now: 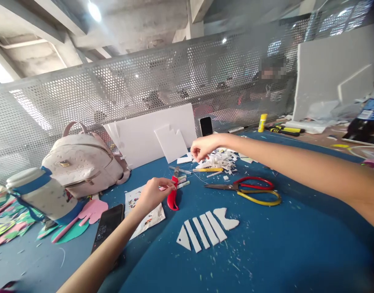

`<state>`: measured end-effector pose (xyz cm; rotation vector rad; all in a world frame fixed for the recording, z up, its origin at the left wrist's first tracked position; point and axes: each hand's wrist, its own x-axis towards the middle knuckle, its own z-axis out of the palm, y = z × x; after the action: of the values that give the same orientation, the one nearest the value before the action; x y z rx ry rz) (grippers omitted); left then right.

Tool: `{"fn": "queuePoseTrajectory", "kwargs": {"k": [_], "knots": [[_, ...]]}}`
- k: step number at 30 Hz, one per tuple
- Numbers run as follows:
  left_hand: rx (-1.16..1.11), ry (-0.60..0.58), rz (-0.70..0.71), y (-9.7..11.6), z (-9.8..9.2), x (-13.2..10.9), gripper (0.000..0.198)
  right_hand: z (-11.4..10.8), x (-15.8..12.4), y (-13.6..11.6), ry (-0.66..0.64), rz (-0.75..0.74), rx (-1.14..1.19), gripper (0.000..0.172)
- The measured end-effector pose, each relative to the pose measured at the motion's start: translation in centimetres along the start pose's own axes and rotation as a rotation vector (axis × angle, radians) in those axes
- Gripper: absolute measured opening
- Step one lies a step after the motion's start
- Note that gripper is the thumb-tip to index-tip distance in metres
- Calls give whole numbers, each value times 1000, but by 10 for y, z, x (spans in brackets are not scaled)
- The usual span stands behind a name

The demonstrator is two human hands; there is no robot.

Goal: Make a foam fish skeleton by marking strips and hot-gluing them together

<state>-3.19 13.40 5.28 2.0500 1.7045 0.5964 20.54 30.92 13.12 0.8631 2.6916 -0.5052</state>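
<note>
My left hand (156, 193) is closed in a pinch beside a red-handled tool (172, 199) on the blue table; what the fingertips hold, if anything, is too small to tell. Farther forward, my right hand (205, 147) is curled closed above the near-left edge of a heap of white foam scraps (225, 160), its grip hidden. A thin pale strand (199, 178) lies below it, near a yellow pen-like tool (210, 169). White foam pieces (203, 232) form a fish shape in front of me: head with an eye hole, slanted strips and tail. Scissors (236, 186) with red and yellow handles lie open behind the fish.
At left stand a pale backpack (83, 162) and a white-blue bottle (42, 199), with a dark phone (109, 224) before them. White boards (144, 138) lean on a perforated metal screen (119, 89). A yellow glue stick (262, 123) stands at back right.
</note>
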Motion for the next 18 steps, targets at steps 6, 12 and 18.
{"fn": "queuePoseTrajectory", "kwargs": {"k": [6, 12, 18], "knots": [[48, 21, -28, 6, 4, 3, 22, 25, 31, -12, 333, -17, -173, 33], [65, 53, -45, 5, 8, 2, 22, 27, 71, -22, 548, -56, -407, 34], [34, 229, 6, 5, -2, 2, 21, 8, 81, -20, 706, -70, -578, 34]]}}
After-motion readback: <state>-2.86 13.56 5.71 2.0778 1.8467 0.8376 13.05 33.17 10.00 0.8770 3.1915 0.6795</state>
